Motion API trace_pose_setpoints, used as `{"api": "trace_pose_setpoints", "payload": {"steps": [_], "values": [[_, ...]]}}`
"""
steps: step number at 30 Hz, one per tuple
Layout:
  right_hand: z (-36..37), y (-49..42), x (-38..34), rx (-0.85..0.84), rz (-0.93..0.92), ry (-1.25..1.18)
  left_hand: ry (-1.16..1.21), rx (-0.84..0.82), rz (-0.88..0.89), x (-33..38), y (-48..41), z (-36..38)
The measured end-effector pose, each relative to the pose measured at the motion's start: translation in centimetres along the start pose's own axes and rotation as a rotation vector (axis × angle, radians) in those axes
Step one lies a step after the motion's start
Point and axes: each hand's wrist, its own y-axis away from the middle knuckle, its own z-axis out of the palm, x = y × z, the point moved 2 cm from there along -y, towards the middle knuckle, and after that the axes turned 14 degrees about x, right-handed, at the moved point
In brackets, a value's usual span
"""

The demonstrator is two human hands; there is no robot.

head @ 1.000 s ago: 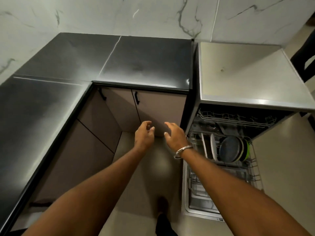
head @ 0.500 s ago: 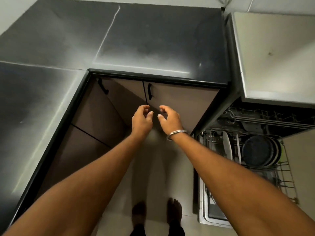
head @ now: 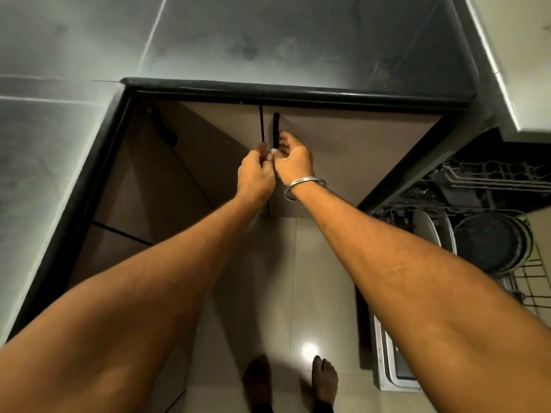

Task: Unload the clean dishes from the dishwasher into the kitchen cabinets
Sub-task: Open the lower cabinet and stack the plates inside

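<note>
Since half a second ago both hands have moved up to the far cabinet, and my head view has tipped further down onto the doors. Left hand [head: 255, 177]: fingers curled, tips at the dark seam between the two beige doors; I cannot tell whether they hold a door edge. Right hand [head: 293, 162]: cupped, fingers half bent just beside the lower end of the black handle [head: 275, 126] on the right cabinet door [head: 357, 150]; I cannot tell whether it has closed on that handle. The two hands lie side by side, apparently touching. A silver bangle [head: 304, 184] circles the right wrist. The left cabinet door [head: 220, 135] and the right one both sit flush under the black countertop [head: 268, 40]. A second black handle [head: 162, 126] shows on the cabinet run along the left.

At the right I see the dishwasher's lower rack [head: 533, 281] drawn out, well apart from both hands. It carries white plates [head: 426, 231] standing on edge and, just to their right, a dark round dish [head: 492, 242]. The upper rack [head: 492, 177] sits farther back inside the machine. Near the bottom, the person's feet [head: 325, 380] stand on pale floor tiles [head: 313, 278]
</note>
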Motion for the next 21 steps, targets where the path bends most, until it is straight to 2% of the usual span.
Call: {"api": "trace_pose_setpoints", "payload": {"steps": [5,8,15,21], "values": [[1.5,-1.0,0.5,-0.008,0.036,-0.014,0.132,-0.059,-0.013,-1.5,-0.7,0.3],[1.3,-1.0,0.6,-0.007,-0.025,0.011,0.167,-0.077,-0.027,-2.2,-0.5,0.4],[-0.5,3.4,2.6,0.101,-0.167,0.061,0.163,-0.01,-0.021,-3.7,2.7,0.1],[-4.3,8.9,5.4,0.161,-0.243,0.072,0.109,0.057,0.014,-5.3,9.4,-0.3]]}}
